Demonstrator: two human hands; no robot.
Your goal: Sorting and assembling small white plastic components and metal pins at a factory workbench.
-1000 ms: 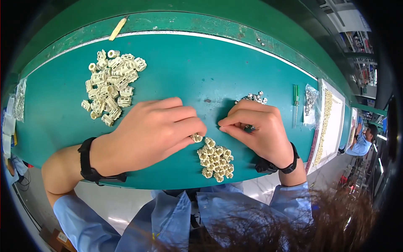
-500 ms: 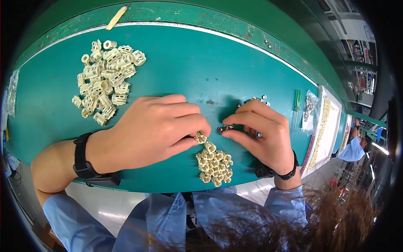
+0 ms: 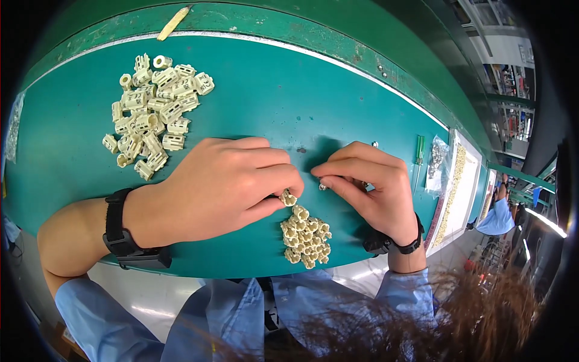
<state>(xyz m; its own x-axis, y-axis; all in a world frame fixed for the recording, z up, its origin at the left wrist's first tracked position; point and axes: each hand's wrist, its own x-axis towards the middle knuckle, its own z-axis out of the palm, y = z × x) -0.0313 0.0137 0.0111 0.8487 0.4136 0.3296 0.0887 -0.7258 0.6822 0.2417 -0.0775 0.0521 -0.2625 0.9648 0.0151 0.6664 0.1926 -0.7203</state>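
My left hand (image 3: 232, 181) is closed, pinching a small cream plastic socket (image 3: 288, 197) between thumb and forefinger, its notched end outward. Just to its right, my right hand (image 3: 369, 184) is closed too, thumb and forefinger together at a small shiny metal piece (image 3: 322, 186). More metal shows in the curl of that hand's fingers, partly hidden. Below the two hands, a tight cluster of small cream sockets (image 3: 306, 238) stands on the green mat (image 3: 253, 90). One loose metal piece (image 3: 375, 145) peeks out behind my right hand.
A heap of cream slotted plastic cylinders (image 3: 148, 114) lies at the left. On the right are a green-handled screwdriver (image 3: 420, 151), a clear bag of metal pieces (image 3: 436, 166) and a white tray (image 3: 461, 199) holding small cream parts. A yellowish stick (image 3: 174, 24) rests on the far ledge.
My right thumb and forefinger have closed together, and fewer metal pieces show at their tips. The pieces behind that hand are now mostly hidden. My left hand stays put with its socket.
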